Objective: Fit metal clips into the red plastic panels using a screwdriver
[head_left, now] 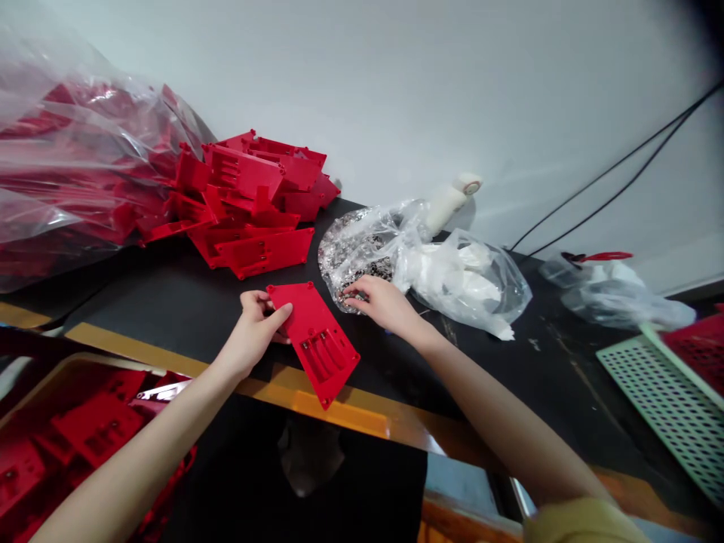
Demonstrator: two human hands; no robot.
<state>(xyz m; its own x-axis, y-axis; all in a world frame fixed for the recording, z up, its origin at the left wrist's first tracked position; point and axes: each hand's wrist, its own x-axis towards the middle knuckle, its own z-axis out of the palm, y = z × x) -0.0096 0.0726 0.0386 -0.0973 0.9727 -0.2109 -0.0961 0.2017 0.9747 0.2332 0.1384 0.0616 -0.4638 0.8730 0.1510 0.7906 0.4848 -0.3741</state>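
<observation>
My left hand [261,326] grips a red plastic panel [308,320] by its upper left edge, thumb on top. Slots of a battery compartment and small corner posts show on the panel, which is tilted over the table's front edge. At the opening of a clear plastic bag [345,234] my right hand [376,302] has its fingertips pinched among small shiny metal parts [376,268]. Whether a part is between those fingertips is too small to make out.
More red panels [254,188] are heaped behind, beside a large clear bag [68,166] of them. A bin [68,358] of red panels stands below left. Right of the metal parts lie a bag with white contents [469,279], a white roll [452,204] and a green basket [650,385].
</observation>
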